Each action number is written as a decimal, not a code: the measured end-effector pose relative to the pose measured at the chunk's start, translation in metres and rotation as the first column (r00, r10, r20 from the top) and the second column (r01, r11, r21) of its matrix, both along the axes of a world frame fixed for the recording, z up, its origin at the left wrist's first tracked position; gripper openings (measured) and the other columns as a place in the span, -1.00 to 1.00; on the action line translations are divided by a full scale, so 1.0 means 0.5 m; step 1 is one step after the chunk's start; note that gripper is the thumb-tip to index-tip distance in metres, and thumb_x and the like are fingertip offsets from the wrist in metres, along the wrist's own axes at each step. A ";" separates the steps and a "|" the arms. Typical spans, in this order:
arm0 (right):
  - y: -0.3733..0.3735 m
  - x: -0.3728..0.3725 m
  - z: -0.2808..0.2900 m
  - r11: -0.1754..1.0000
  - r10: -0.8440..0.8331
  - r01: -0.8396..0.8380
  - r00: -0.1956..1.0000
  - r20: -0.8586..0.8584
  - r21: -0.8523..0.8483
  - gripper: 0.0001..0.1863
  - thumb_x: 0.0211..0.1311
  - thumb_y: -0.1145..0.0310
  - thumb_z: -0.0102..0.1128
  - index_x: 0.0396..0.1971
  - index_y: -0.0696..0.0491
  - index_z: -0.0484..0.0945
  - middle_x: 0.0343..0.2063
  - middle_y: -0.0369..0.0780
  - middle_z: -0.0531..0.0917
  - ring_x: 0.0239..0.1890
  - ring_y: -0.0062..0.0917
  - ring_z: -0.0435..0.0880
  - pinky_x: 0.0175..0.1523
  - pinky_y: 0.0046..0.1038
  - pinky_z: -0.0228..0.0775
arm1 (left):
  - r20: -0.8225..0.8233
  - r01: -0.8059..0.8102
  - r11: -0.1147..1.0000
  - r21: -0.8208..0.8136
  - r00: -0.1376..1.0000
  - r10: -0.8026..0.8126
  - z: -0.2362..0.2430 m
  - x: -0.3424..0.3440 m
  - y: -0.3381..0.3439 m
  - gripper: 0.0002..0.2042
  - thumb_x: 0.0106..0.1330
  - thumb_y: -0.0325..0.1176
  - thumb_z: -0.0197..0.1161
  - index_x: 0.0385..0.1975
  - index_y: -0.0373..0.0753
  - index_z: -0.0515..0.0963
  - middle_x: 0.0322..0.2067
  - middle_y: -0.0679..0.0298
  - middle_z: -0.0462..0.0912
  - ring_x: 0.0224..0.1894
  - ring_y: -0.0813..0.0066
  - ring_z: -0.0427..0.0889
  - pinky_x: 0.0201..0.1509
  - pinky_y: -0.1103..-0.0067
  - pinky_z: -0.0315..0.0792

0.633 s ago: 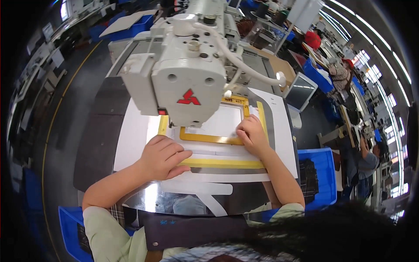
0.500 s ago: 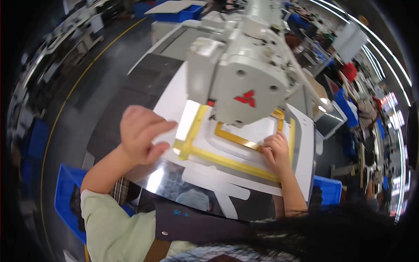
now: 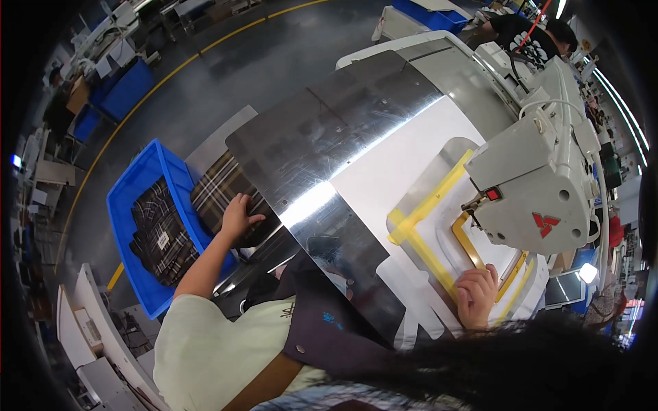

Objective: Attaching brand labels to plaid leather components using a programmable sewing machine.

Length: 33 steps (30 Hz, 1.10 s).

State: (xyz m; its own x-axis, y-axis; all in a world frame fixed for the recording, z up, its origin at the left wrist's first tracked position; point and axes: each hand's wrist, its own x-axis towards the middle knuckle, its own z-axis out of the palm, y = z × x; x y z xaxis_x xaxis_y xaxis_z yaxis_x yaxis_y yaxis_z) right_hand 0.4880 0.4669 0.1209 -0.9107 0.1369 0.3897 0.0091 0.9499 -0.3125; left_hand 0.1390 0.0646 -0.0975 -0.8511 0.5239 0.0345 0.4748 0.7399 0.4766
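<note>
Head view showed my two hands well apart, one on each side of the polished dark table [image 3: 329,130]. My left hand [image 3: 238,218] was over a brown plaid cloth [image 3: 218,190], which lay between the table and a blue bin [image 3: 127,250]. Its thumb stood away from the fingers, so this hand was rather wide, but I cannot tell if the fingertips pressed the cloth or only hung above it. More dark plaid fabric [image 3: 161,219], with a small pale label, lay folded inside the bin. My right hand [image 3: 478,288] was narrow, with its fingers bent, at the near side of a golden-yellow frame [image 3: 468,246]; I cannot tell if it gripped the frame or only rested against it. This frame lay on the table, beside and partly behind the whitish machine head [image 3: 528,185], which hid a part of it. Around the frame, yellow strips [image 3: 432,264] formed a larger corner, and white sheet [image 3: 418,144] spread beyond them.
</note>
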 end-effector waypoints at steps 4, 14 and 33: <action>-0.006 0.001 0.002 1.000 -0.003 0.002 1.000 0.018 0.017 -0.96 -0.01 0.45 0.10 -0.57 0.08 0.49 -0.49 -0.22 0.55 -0.28 -0.35 0.54 0.17 -0.15 0.11 | -0.049 0.059 0.997 0.051 0.997 -0.056 -0.022 -0.011 -0.001 -0.80 0.13 -0.24 0.27 -0.45 -0.23 0.49 -0.41 0.13 0.47 -0.29 0.06 0.51 -0.25 0.30 0.38; -0.005 0.000 0.004 0.999 -0.041 0.041 0.999 0.002 -0.003 -0.97 -0.02 0.48 0.10 -0.59 0.09 0.49 -0.49 -0.22 0.55 -0.29 -0.35 0.53 0.16 -0.18 0.12 | 0.619 -0.392 0.810 0.437 0.784 0.045 -0.073 -0.096 -0.090 -0.82 0.35 -0.29 0.11 -0.34 -0.27 0.54 -0.49 0.48 0.52 -0.44 0.70 0.45 -0.36 0.69 0.33; -0.066 -0.009 0.032 0.953 0.273 -0.242 0.947 0.169 -0.181 -0.63 -0.17 0.28 0.37 -0.28 0.02 0.56 -0.07 -0.24 0.56 -0.02 -0.30 0.50 0.12 -0.19 0.27 | 0.587 -0.471 0.522 0.712 0.806 -0.074 0.326 -0.165 -0.074 -0.82 0.42 -0.24 -0.02 -0.27 -0.16 0.49 -0.50 0.52 0.46 -0.48 0.75 0.47 -0.38 0.76 0.35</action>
